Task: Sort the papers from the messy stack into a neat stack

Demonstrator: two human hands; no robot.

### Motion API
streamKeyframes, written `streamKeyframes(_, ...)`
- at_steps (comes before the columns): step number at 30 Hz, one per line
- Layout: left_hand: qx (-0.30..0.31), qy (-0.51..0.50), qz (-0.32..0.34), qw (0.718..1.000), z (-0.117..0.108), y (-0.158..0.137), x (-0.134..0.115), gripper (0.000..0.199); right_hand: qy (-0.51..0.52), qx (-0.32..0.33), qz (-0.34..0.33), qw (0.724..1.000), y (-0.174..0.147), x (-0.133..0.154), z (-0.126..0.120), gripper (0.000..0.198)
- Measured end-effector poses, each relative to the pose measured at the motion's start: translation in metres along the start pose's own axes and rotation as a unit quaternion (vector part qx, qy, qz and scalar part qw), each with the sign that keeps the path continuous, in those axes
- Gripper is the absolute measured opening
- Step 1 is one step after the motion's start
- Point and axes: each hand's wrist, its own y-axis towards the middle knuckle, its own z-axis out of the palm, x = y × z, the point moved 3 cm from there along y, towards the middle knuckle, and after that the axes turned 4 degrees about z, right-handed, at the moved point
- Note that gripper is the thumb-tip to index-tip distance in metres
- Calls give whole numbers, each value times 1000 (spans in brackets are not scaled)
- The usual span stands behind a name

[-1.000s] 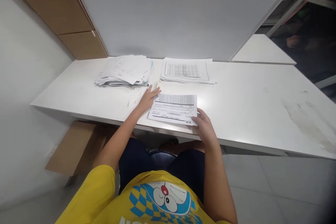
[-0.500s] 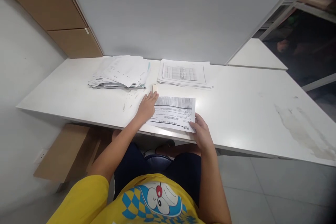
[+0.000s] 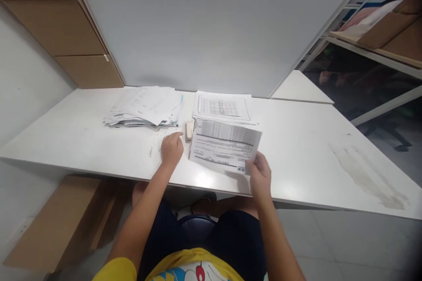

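My right hand grips a printed paper form by its near right corner, thumb on top. The sheet is tilted, with its near right part raised off the white table. My left hand is off the sheet, to its left, with its fingers loosely curled; nothing shows in them, though the palm is hidden. Between that hand and the paper lies a small cream-coloured block-like object, perhaps a small stapler. Small dark bits are scattered on the table left of my left hand.
An untidy pile of papers lies at the back left of the white table. A neater stack of printed sheets lies behind the form. A grey panel rises along the back. Cardboard boxes stand at the left.
My left hand has come off the form, moved left and curled. My right hand has lifted and tilted the form and shifted it to the right. The camera view has tilted up slightly.
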Motion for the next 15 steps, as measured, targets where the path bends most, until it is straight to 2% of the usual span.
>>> streamKeyframes(3,59,-45,-15,997,4,4,0,32,-29,-52,2,998,55,8,4,32)
streamKeyframes(6,90,-109,-73,987,6,5,2,31,-42,-19,62,997,124,7,22,37)
streamKeyframes(7,93,-121,-98,983,6,4,3,31,-69,-15,70,995,145,6,29,39)
streamKeyframes(9,95,-121,-129,980,5,3,5,31,-174,-24,41,984,177,5,43,44)
streamKeyframes(12,99,-75,-77,989,5,0,2,31,-320,-46,-41,945,198,3,59,49)
streamKeyframes(15,106,-40,-27,993,7,-3,-1,34,-408,-50,-77,908,198,-6,63,45)
